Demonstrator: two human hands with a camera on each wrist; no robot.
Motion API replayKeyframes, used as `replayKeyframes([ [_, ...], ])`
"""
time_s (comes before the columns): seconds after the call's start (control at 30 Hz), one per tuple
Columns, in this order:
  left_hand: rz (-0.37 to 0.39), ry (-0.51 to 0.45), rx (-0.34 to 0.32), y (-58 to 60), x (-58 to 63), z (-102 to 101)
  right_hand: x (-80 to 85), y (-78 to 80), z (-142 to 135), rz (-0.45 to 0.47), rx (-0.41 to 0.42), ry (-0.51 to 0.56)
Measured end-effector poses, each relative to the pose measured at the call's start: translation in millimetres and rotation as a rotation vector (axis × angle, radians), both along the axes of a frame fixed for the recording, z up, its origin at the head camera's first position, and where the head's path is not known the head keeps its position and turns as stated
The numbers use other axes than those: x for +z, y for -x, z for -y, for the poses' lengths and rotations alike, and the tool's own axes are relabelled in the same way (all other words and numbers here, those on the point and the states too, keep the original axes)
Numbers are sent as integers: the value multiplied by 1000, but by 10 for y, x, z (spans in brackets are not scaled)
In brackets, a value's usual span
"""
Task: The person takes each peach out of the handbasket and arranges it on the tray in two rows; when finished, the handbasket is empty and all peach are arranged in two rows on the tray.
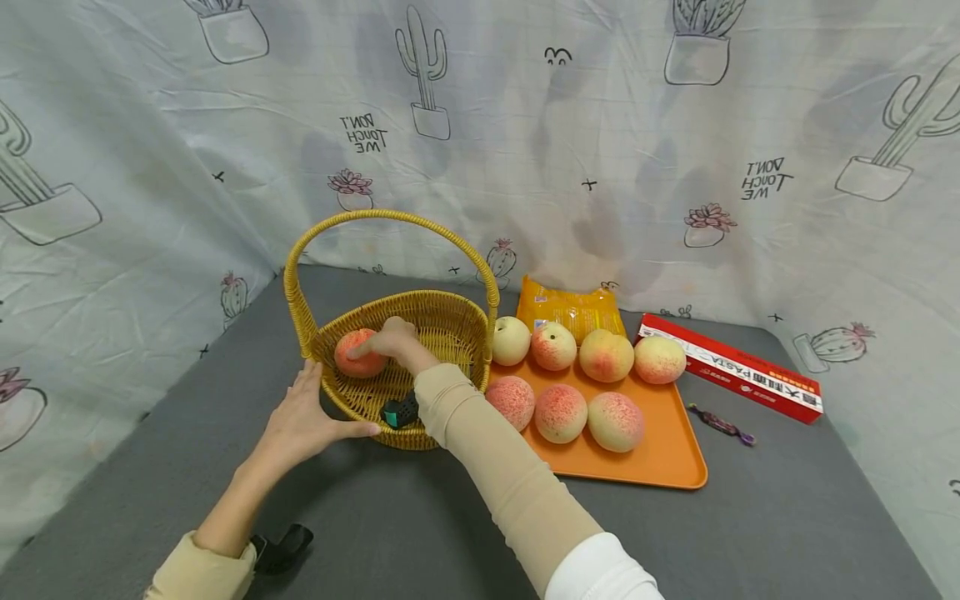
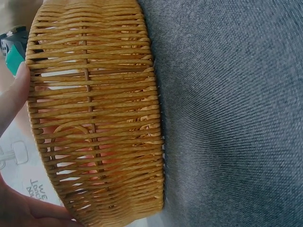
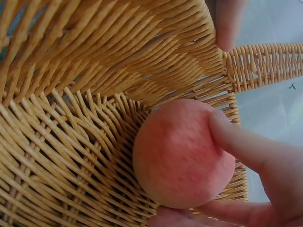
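Note:
A yellow wicker basket (image 1: 435, 304) with a tall arched handle stands left of the table's middle. Inside its left end, my right hand (image 1: 393, 340) holds a pinkish-red peach (image 1: 358, 354). The right wrist view shows the thumb on one side of that peach (image 3: 182, 153) and fingers beneath it, close to the woven wall. Against the basket's near-left outside rests my left hand (image 1: 303, 417), thumb stretched along the rim and fingers extended toward the handle's base. In the left wrist view, the thumb (image 2: 19, 87) touches the rim; the other fingers are partly cut off.
Right of the basket, an orange tray (image 1: 667, 442) carries several peaches (image 1: 561, 413) and a yellow-orange packet (image 1: 573, 308). Beyond the tray lie a red pasta box (image 1: 738, 371) and a purple wrapped candy (image 1: 722, 425). A patterned curtain (image 1: 510, 158) hangs behind the grey table (image 1: 795, 500).

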State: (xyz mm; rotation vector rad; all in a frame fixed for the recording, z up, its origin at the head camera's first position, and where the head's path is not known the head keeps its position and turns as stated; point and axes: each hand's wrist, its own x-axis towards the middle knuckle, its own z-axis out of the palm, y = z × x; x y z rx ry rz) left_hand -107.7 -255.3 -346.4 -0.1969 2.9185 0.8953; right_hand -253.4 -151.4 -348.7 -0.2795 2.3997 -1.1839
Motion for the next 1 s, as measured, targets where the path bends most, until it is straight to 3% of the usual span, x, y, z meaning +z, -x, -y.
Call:
replayKeyframes([
  [0.1,-2,3,-1,0,1,6,27,-19,2,-31,16,-75],
  [0.27,1,3,-7,5,-1,8,36,-27,15,-37,55,-96],
  [0.5,0,5,-7,3,4,8,50,-3,38,-24,8,-97],
  [0.7,13,1,-2,5,18,-7,159,-49,-41,-165,16,-183],
  [1.0,37,-3,-2,14,35,15,370,-79,-248,-200,66,36],
])
